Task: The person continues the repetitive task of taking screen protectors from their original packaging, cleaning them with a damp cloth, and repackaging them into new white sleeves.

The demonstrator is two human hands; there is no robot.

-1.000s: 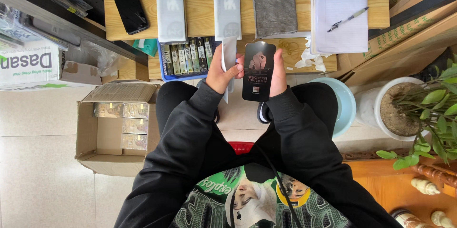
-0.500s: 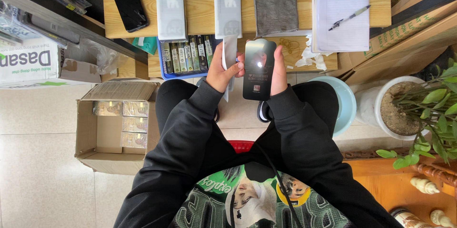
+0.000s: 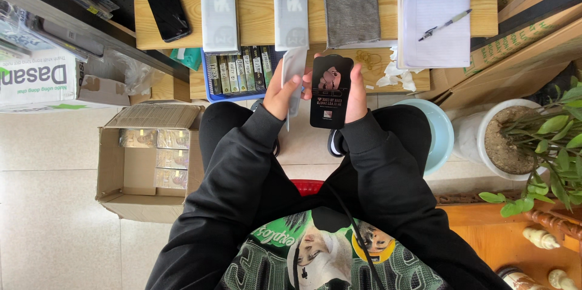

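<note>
Two hands: right hand clamped on thin, stiff black pack; left hand pinches light, flexible sleeve at 9 o'clock.

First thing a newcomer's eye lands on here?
The two hands at centre: the right hand grips a black card-like package upright, and the left hand holds a pale sleeve beside it. Behind them lies a wooden shelf with a black phone; an open cardboard box sits on the floor at left.
</note>
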